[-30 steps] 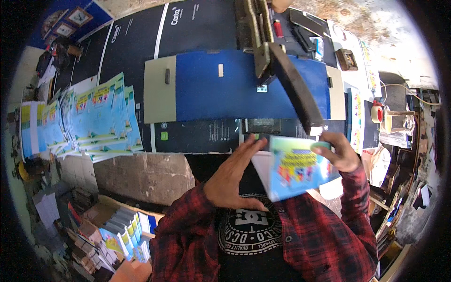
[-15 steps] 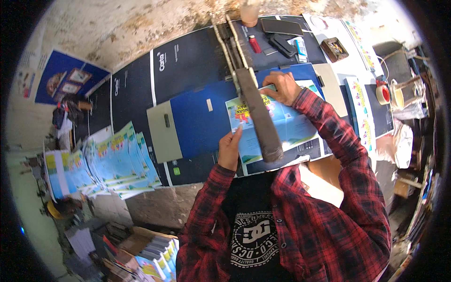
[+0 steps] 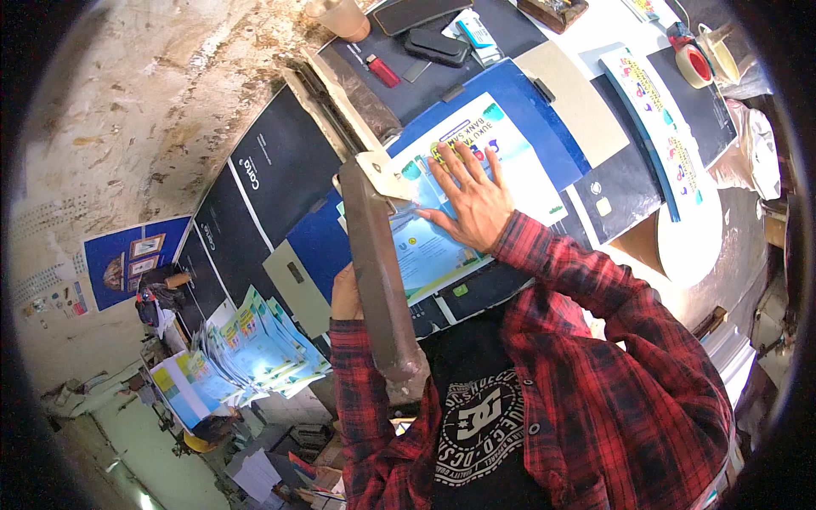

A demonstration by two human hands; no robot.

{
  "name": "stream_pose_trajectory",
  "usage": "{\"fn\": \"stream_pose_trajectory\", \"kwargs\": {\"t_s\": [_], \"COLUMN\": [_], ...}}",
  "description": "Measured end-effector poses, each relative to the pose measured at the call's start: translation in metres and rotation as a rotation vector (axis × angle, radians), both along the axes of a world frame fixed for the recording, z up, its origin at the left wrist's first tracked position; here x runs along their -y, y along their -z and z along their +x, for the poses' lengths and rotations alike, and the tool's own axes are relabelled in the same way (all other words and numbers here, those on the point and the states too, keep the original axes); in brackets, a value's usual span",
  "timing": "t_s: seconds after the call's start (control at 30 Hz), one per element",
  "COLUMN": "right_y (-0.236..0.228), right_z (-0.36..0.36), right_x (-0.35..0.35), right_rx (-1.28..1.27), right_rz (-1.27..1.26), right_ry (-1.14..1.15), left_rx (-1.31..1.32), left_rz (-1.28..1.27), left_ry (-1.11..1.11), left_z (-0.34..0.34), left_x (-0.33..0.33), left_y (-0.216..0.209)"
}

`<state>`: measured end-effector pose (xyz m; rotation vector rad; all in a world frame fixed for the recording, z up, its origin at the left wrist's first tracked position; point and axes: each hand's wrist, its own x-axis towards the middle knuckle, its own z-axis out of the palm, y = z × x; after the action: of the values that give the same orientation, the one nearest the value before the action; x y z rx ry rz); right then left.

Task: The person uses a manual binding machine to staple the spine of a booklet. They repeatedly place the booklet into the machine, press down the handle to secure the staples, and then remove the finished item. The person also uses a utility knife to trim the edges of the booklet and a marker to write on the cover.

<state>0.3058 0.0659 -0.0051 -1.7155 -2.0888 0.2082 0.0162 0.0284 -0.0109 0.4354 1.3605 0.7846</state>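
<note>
A long-arm stapler [image 3: 380, 263] with a long brown handle stands across the work surface. Under its head lies a printed sheet [image 3: 527, 174], light blue and white with colourful lettering. My right hand [image 3: 476, 204] is pressed flat on that sheet, fingers spread, just right of the stapler head. On the other side of the handle, my left hand [image 3: 346, 293] is at the sheet's left side. The handle covers most of its fingers, so its grip is hidden. Beneath the sheet is a blue board [image 3: 557, 149] with grey end panels.
A fanned pile of printed sheets [image 3: 263, 348] lies at the left. Beyond the stapler are a red lighter [image 3: 382, 70], a black case [image 3: 438, 47], a phone [image 3: 421, 13] and a plastic cup [image 3: 340, 19]. At the right are a stack of printed covers [image 3: 654, 127] and a tape roll [image 3: 694, 66].
My right hand has gone from holding the sheet's far edge to lying spread on it. My left hand has slipped partly behind the handle. The sheet lies differently, and the view has tilted.
</note>
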Motion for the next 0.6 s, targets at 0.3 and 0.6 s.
{"fn": "stream_pose_trajectory", "kwargs": {"t_s": [0.3, 0.6], "right_y": [0.01, 0.009], "right_z": [0.069, 0.04], "right_x": [-0.032, -0.028], "right_rx": [0.061, 0.01], "right_rz": [0.076, 0.054], "right_ry": [-0.019, -0.068], "left_rx": [0.194, -0.1], "left_rz": [0.027, -0.089], "left_ry": [-0.018, -0.254], "left_z": [0.056, 0.036], "left_x": [-0.028, -0.018], "left_y": [0.018, 0.005]}}
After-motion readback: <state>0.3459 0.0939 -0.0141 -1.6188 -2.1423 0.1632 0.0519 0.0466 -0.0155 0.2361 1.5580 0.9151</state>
